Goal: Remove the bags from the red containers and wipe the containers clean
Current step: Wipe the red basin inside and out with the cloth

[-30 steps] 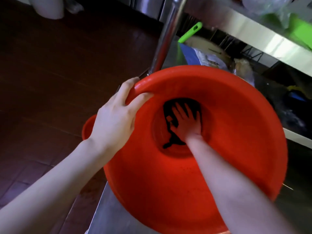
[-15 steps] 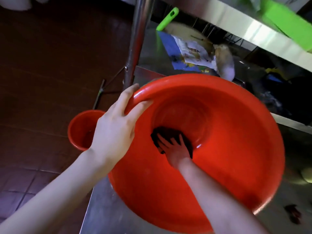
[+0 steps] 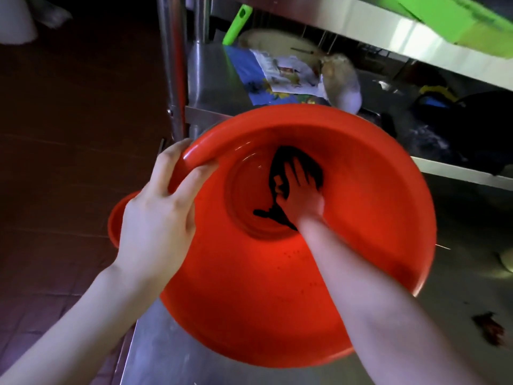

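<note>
A large red basin [image 3: 374,212] is tilted toward me over a steel table. My left hand [image 3: 158,220] grips its left rim, thumb outside and fingers curled inside. Deep in the basin, my right hand [image 3: 301,198] presses a dark cloth [image 3: 311,168] flat against the bottom, fingers spread on it. A smaller red container [image 3: 114,220] shows partly behind my left hand, down by the floor. No bag is visible in the basin.
The steel table [image 3: 172,354] edge runs under the basin, with a dark scrap [image 3: 490,330] at the right. A steel post [image 3: 173,65] rises at the left. A lower shelf [image 3: 211,87] holds a blue printed sheet [image 3: 274,79] and a green handle [image 3: 236,25].
My right hand has slid the cloth from the near-left side of the basin's bottom up toward the far right. My left hand keeps its grip on the rim.
</note>
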